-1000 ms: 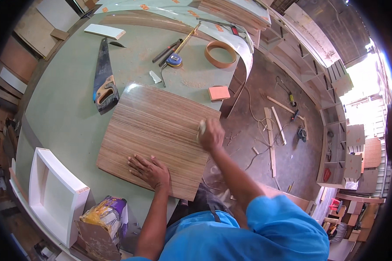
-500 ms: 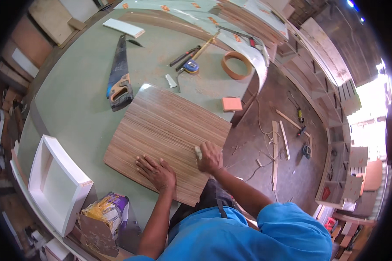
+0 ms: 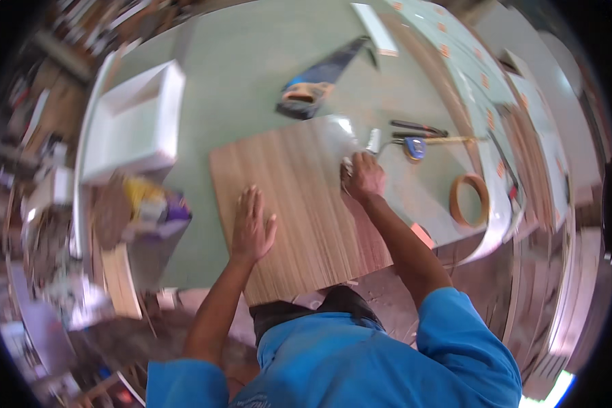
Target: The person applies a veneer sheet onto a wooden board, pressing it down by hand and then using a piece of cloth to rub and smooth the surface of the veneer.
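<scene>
A striped wood-grain panel [image 3: 299, 211] lies on the pale green tabletop in front of my body, its near edge at my waist. On its left part rests my left hand [image 3: 253, 228], palm down with the fingers stretched out. My right hand [image 3: 366, 178] is closed on a small pale wad [image 3: 347, 165] at the panel's far right edge. The wad looks crumpled and soft, but its kind is blurred and partly covered by my fingers. Just beyond my right hand lies a small whitish jagged piece [image 3: 373, 141].
Beyond the panel lies a handsaw [image 3: 313, 87]. To the right are pliers [image 3: 418, 128], a blue tape measure [image 3: 415, 148], a brown roll of edging [image 3: 469, 200] and an orange block [image 3: 422, 235]. A white open box [image 3: 168, 112] and a yellow-purple package [image 3: 146, 200] stand left.
My view has turned, so the table appears rotated. My right hand, still gripping the pale wad, has moved along the panel to its far edge. My left hand stays flat on the panel.
</scene>
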The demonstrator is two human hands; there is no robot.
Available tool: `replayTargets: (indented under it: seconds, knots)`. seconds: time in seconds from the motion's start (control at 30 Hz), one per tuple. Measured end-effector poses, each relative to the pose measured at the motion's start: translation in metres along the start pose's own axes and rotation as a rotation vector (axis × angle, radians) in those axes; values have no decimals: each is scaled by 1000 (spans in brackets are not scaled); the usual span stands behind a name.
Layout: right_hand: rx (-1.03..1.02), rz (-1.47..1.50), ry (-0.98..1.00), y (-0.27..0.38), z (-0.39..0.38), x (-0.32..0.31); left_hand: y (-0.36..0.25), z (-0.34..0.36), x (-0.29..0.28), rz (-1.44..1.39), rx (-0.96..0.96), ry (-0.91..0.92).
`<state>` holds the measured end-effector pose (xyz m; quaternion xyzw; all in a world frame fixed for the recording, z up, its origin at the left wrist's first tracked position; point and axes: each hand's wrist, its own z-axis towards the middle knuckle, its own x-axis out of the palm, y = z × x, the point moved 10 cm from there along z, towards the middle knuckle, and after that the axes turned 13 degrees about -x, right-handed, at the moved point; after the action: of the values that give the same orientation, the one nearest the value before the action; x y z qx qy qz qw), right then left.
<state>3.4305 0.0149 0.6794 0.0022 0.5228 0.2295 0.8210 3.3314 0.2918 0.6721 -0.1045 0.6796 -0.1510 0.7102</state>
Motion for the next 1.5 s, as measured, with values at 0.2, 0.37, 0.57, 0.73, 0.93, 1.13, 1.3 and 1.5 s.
replayTargets:
  seconds: [0.2, 0.37, 0.57, 0.73, 0.93, 1.13, 1.3, 1.5]
  knots:
    - [-328, 238, 618, 174, -160, 55, 10, -10, 0, 198, -148, -145]
    - [-756, 479, 293, 233, -162, -16, 5, -54, -28, 262, -379, -273]
    - [-621, 353, 250, 71, -155, -68, 119, -270, -33, -588, -1466, -491]
    - [-769, 338, 287, 122, -152, -56, 118, -292, 70, -1749, -1162, -441]
    - [-909, 545, 302, 260, -164, -15, 108, -288, 76, -1870, -1114, -507]
    - [-961, 501, 398, 384, -165, 15, 118, -298, 95, -1915, -1363, -488]
    - [-949, 455, 337, 410, -161, 19, 120, -299, 94, -1990, -1336, -503]
    - [-668, 344, 264, 390, -143, 47, 103, -283, 45, -1872, -1270, -425]
